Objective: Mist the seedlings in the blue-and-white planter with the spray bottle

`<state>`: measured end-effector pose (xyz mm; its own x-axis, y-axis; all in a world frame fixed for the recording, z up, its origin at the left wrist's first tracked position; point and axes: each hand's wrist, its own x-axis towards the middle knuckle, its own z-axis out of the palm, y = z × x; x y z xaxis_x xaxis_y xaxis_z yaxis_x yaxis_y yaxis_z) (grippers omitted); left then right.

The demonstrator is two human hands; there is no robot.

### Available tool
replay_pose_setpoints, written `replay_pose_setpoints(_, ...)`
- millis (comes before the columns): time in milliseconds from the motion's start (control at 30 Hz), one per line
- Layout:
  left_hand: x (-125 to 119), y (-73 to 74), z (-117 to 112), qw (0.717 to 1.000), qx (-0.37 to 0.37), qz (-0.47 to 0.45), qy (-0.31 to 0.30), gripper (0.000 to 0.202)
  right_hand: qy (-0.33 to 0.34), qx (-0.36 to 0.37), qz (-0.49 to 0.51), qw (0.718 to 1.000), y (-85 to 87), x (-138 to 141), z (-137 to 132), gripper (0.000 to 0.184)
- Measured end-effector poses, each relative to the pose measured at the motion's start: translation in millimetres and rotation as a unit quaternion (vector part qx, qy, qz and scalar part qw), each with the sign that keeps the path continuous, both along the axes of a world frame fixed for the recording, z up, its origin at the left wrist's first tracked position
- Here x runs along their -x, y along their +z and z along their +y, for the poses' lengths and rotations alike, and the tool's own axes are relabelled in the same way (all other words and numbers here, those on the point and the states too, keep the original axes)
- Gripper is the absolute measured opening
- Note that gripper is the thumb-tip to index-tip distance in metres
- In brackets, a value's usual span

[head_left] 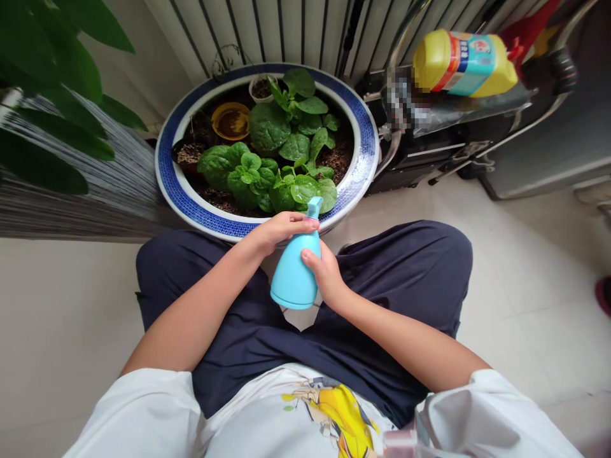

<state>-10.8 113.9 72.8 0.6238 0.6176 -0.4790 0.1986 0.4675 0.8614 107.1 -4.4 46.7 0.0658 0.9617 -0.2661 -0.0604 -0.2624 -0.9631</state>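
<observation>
A light blue spray bottle (294,273) is held between my two hands, over my lap and close to the near rim of the planter. My left hand (284,228) is closed about its neck, near the spray head (314,207). Around the right side of the body wraps my right hand (327,270), its thumb on the front. Just beyond the nozzle grow leafy green plants (305,187) in a round blue-and-white ceramic planter (363,159). Some leaves look wet and shiny.
Inside the planter are a yellow dish (230,121) and a small white pot (261,89). A yellow bottle (465,63) lies on a metal-framed cart (429,149) at the right. Large leaves (52,95) hang at upper left, beside a string curtain (95,184). A radiator (286,32) stands behind.
</observation>
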Motion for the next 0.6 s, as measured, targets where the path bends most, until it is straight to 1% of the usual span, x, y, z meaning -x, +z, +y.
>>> replay_pose_setpoints(133, -1.9, 5.9, -1.1, 1.000, -0.016, -0.004, 0.012, 0.047, 0.007, -0.029, -0.034, 0.999, -2.2, -6.6, 1.4, 0.055)
replay_pose_setpoints(333, -3.2, 8.5, -2.5, 0.999, -0.017, -0.014, 0.026, 0.048, 0.025, -0.025, -0.123, 0.992, -1.8, -12.4, 3.8, 0.056)
replay_pose_setpoints(467, -0.3, 9.6, -0.9, 0.999, -0.027, -0.022, 0.009, 0.049, 0.036, -0.023, -0.174, 0.984, 0.0, -14.2, 5.4, 0.060)
replay_pose_setpoints(600, 2.4, 7.9, 0.2, 0.999, -0.030, -0.041, -0.004, 0.050, 0.047, -0.017, -0.208, 0.977, 2.8, -13.8, 6.5, 0.058)
